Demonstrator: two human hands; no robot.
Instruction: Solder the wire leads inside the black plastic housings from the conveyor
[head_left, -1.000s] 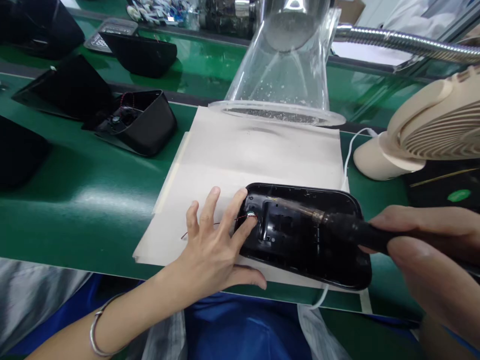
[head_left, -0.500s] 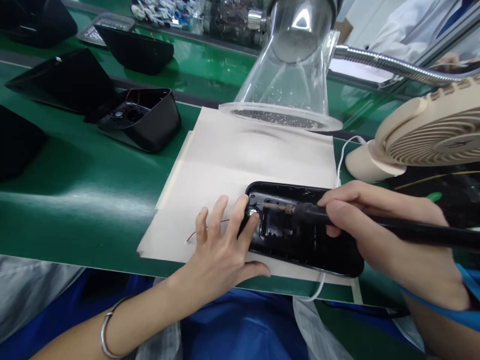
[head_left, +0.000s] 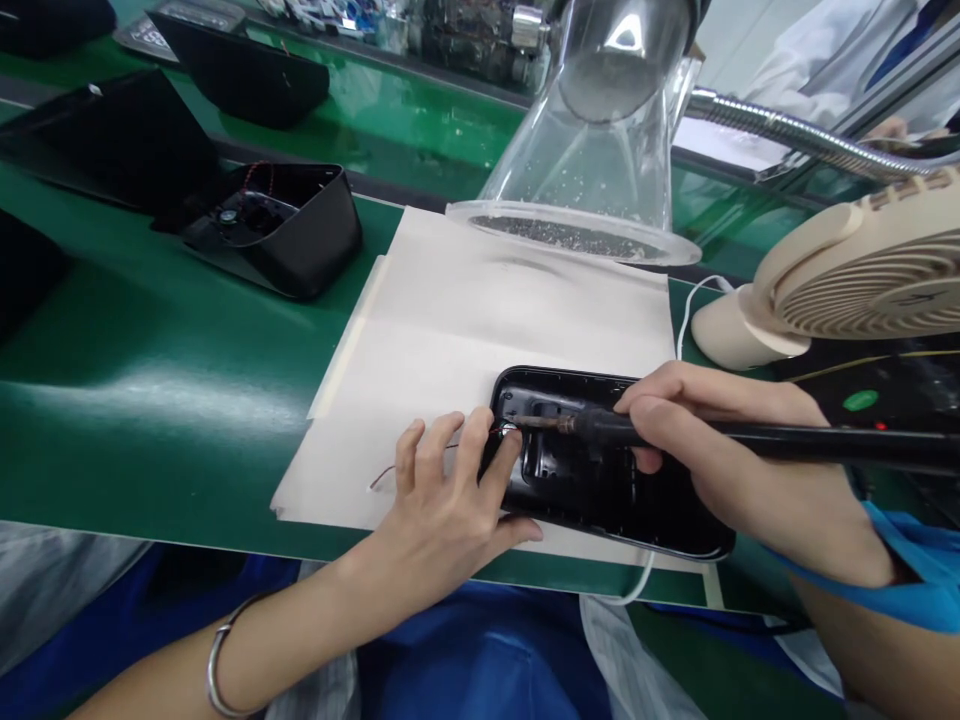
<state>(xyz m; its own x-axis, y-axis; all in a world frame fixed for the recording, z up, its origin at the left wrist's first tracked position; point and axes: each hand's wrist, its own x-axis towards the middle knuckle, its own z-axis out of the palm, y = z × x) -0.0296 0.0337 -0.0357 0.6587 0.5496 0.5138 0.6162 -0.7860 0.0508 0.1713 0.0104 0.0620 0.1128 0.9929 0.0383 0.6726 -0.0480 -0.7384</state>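
Note:
A black plastic housing lies hollow side up on the white sheet. At its left end sits a small round silvery part, with a thin dark red wire running left onto the sheet. My left hand is open, fingers spread, its fingertips resting at the housing's left end beside the round part. My right hand is closed round the black handle of a soldering iron. The iron's tip points left and reaches the round part; whether it touches cannot be made out.
Behind the white sheet hangs a clear fume hood on a flexible metal hose. A beige fan stands at the right. On the green bench, an opened black case and other black shells stand at the left.
My right hand has shifted left, carrying the soldering iron's tip closer to the small round part. My left hand has stayed at the housing's end. The camera view has moved slightly.

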